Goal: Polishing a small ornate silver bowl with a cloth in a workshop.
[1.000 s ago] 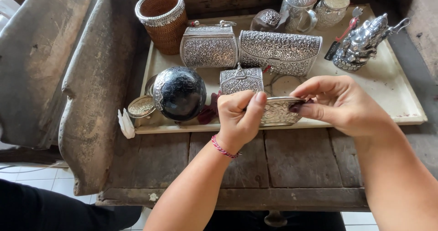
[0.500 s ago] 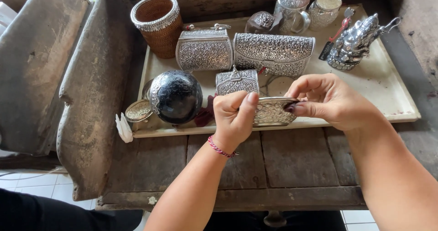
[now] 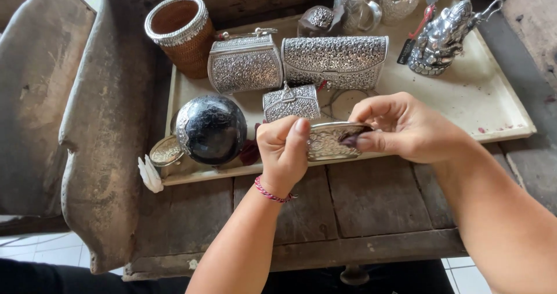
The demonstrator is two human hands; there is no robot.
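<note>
Over the tray's front edge, both hands pinch one small embossed silver case [image 3: 328,141]. Left hand [image 3: 284,152] clamps its left end, thumb on top, fingers curled under; red thread bracelet [image 3: 268,192] on that wrist. Right hand [image 3: 406,127] holds the right end between thumb and fingertips, tight grip. Case is held roughly level, off the surface, between the two hands. Just behind it: small silver purse [image 3: 291,101] on the cream tray [image 3: 493,105]. Left of the left hand: dark round ball with silver banding [image 3: 210,129], small round silver tin [image 3: 166,151] beside it. Further back: two larger embossed silver clutches [image 3: 245,65] and [image 3: 335,60], side by side. Woven cup with silver rim [image 3: 180,33] at back left. Silver figurine [image 3: 444,35] at back right. Tray sits on a worn wooden table [image 3: 371,201].
</note>
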